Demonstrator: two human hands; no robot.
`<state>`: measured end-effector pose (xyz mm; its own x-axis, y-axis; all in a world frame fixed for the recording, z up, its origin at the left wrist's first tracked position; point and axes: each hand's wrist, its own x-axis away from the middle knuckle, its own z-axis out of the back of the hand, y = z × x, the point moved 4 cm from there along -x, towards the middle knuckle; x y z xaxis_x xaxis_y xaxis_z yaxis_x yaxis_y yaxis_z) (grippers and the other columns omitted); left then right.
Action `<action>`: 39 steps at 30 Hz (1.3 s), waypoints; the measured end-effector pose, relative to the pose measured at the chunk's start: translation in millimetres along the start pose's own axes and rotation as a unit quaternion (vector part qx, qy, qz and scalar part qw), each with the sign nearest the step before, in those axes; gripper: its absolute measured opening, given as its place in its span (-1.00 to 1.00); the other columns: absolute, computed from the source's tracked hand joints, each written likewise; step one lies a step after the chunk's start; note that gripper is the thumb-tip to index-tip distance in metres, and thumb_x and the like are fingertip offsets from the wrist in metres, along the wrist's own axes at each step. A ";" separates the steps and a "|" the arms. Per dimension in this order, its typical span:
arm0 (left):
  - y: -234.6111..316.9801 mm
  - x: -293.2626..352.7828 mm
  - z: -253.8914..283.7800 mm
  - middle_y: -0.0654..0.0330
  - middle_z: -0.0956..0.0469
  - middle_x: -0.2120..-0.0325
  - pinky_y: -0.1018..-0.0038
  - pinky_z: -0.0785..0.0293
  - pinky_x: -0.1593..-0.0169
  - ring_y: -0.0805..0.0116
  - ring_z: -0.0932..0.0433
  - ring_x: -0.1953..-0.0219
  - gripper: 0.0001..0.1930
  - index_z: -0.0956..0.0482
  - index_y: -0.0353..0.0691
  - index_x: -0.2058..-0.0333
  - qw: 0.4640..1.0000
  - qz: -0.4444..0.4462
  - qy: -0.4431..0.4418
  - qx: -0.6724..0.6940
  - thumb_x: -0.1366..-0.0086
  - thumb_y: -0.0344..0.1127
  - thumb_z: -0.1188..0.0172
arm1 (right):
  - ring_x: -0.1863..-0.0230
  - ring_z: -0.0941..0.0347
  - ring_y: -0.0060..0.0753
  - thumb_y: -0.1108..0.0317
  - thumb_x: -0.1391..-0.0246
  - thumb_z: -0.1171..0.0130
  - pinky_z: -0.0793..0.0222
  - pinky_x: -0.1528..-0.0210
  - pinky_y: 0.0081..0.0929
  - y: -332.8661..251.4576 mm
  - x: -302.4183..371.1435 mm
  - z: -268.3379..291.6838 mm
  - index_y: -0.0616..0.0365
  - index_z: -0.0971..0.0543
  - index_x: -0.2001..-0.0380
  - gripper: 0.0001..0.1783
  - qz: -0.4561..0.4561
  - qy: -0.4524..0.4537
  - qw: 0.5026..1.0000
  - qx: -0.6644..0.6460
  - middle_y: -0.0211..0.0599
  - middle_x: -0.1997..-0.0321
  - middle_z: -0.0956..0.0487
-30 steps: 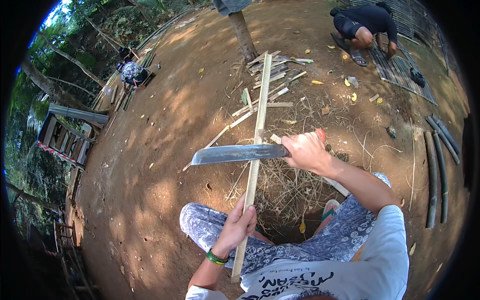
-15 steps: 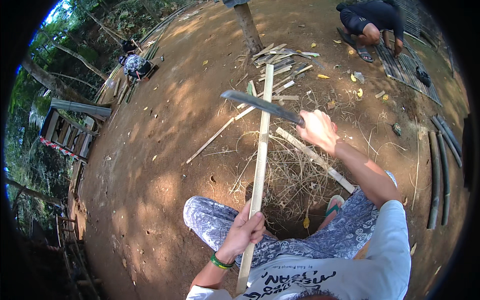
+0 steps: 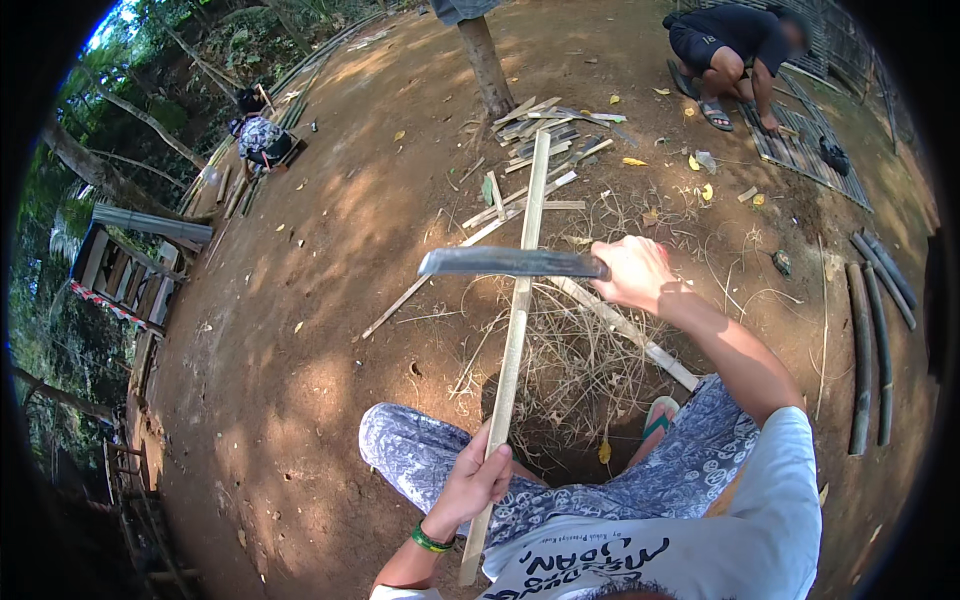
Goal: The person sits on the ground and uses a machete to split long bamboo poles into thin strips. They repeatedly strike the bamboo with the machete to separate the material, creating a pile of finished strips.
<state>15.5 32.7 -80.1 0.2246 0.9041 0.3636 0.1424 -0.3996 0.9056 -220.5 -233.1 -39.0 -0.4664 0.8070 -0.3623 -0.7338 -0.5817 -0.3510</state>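
My left hand [image 3: 478,482] is closed round the lower part of a long pale bamboo strip [image 3: 516,345], which slants up and away from my lap. In my right hand [image 3: 634,274] is the handle of a machete [image 3: 510,262]. Its dark blade points left and lies across the upper half of the strip; whether it touches the wood I cannot tell. Beneath them is a heap of thin curly shavings [image 3: 585,355] on the ground between my legs. Another bamboo piece [image 3: 630,335] slopes through the shavings toward my right knee.
Split strips [image 3: 555,135] lie piled by a tree trunk [image 3: 485,65]. At the far right a person [image 3: 735,50] crouches over a slatted bamboo panel [image 3: 815,150]. Dark bamboo poles [image 3: 861,360] rest on the right. Another person [image 3: 262,138] squats at the far left, beyond a small shelter [image 3: 125,270].
The machete has swung from a slant to nearly level and come lower along the strip. My left hand and the strip's lower end have shifted slightly left.
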 end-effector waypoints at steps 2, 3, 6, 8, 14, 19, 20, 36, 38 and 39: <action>0.0 4.1 -6.2 0.42 -0.17 0.63 0.64 -0.18 0.61 0.63 -0.15 0.68 -0.50 -0.05 -0.12 -0.41 1.000 0.009 -0.003 0.009 -0.58 -0.31 0.10 | 0.61 -0.52 0.01 0.23 0.12 -0.19 -0.46 0.45 -0.10 -3.2 0.4 -13.6 -0.01 -0.53 0.57 -0.88 0.064 -0.022 0.997 0.022 -0.17 0.70 -0.52; 0.4 9.0 -7.1 0.42 -0.17 0.64 0.64 -0.19 0.61 0.63 -0.15 0.68 -0.49 -0.06 -0.12 -0.41 1.000 0.020 -0.007 0.007 -0.57 -0.31 0.10 | 0.62 -0.51 0.01 0.24 0.11 -0.18 -0.45 0.45 -0.11 17.6 -6.3 -11.6 0.03 -0.51 0.60 -0.86 -0.036 -0.027 0.999 -0.030 -0.13 0.70 -0.51; -11.0 31.2 -2.0 0.42 -0.17 0.65 0.64 -0.20 0.60 0.63 -0.17 0.68 -0.49 -0.06 -0.16 -0.42 0.999 0.046 0.007 -0.006 -0.57 -0.33 0.11 | 0.62 -0.50 0.02 0.27 0.08 -0.17 -0.45 0.46 -0.13 75.3 -21.8 2.0 0.07 -0.51 0.61 -0.85 -0.099 0.042 0.994 -0.033 -0.07 0.70 -0.49; -9.5 25.8 5.0 0.41 -0.19 0.66 0.63 -0.20 0.60 0.62 -0.18 0.68 -0.49 -0.05 -0.18 -0.42 0.999 0.031 0.014 -0.034 -0.57 -0.33 0.11 | 0.61 -0.54 0.01 0.22 0.07 -0.21 -0.47 0.46 -0.09 36.7 -18.9 -3.1 0.04 -0.57 0.54 -0.85 -0.039 -0.009 0.999 -0.028 -0.09 0.70 -0.52; -6.0 36.0 -4.0 0.44 -0.13 0.65 0.63 -0.14 0.60 0.63 -0.13 0.68 -0.60 -0.18 -0.17 -0.31 0.999 0.029 0.006 -0.011 -0.58 -0.31 0.11 | 0.51 -0.59 0.10 0.25 0.03 -0.22 -0.52 0.40 -0.02 63.5 -18.1 4.8 0.16 -0.60 0.42 -0.80 -0.083 -0.010 0.996 -0.011 -0.03 0.63 -0.55; -14.7 29.9 8.6 0.43 -0.18 0.66 0.62 -0.17 0.60 0.62 -0.17 0.69 -0.53 -0.10 -0.20 -0.38 0.998 0.012 0.003 -0.059 -0.57 -0.32 0.10 | 0.59 -0.50 0.08 0.28 0.12 -0.20 -0.45 0.44 -0.10 11.2 -6.6 -1.8 0.07 -0.53 0.57 -0.88 0.034 -0.011 0.999 -0.019 -0.06 0.70 -0.50; -16.0 33.4 6.2 0.43 -0.21 0.66 0.62 -0.19 0.60 0.63 -0.18 0.69 -0.49 -0.05 -0.19 -0.41 0.998 0.013 0.003 -0.060 -0.57 -0.32 0.10 | 0.61 -0.49 0.06 0.28 0.11 -0.20 -0.44 0.45 -0.10 23.3 -12.8 -3.5 0.10 -0.52 0.58 -0.86 0.024 -0.004 0.999 -0.026 -0.06 0.71 -0.49; 1.3 25.8 -10.3 -0.10 -0.55 0.56 0.23 -0.47 0.40 -0.09 -0.60 0.51 -0.62 -0.44 -0.34 -0.09 0.874 -0.130 0.163 -0.440 -0.37 -0.30 -0.21 | 0.69 -0.21 -0.78 0.29 -0.20 -0.33 -0.16 0.65 -0.68 22.4 -11.1 -2.8 0.07 -0.45 0.35 -0.77 -0.221 -0.003 0.728 -0.649 -0.67 0.65 -0.32; 6.3 19.3 -6.9 -0.02 -0.54 0.58 0.33 -0.42 0.47 0.12 -0.58 0.59 -0.68 -0.44 -0.33 0.13 0.895 -0.134 0.149 -0.397 -0.25 -0.35 -0.35 | 0.71 -0.21 -0.77 0.33 -0.20 -0.30 -0.16 0.66 -0.66 19.5 -7.4 -2.1 0.04 -0.42 0.34 -0.79 -0.222 0.012 0.691 -0.688 -0.67 0.67 -0.30; 7.3 14.8 -3.6 0.04 -0.52 0.60 0.36 -0.39 0.48 0.21 -0.55 0.60 -0.69 -0.44 -0.33 0.14 0.904 -0.142 0.141 -0.378 -0.25 -0.36 -0.35 | 0.72 -0.20 -0.76 0.35 -0.20 -0.29 -0.16 0.66 -0.65 11.0 -7.9 0.3 0.03 -0.41 0.34 -0.79 -0.220 0.014 0.672 -0.707 -0.67 0.68 -0.29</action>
<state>16.4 43.7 -67.3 0.0119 0.9992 0.0376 -0.5685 -0.0242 0.8223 -225.0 -245.8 -39.7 -0.3341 0.9418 0.0367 0.4142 0.1817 -0.8919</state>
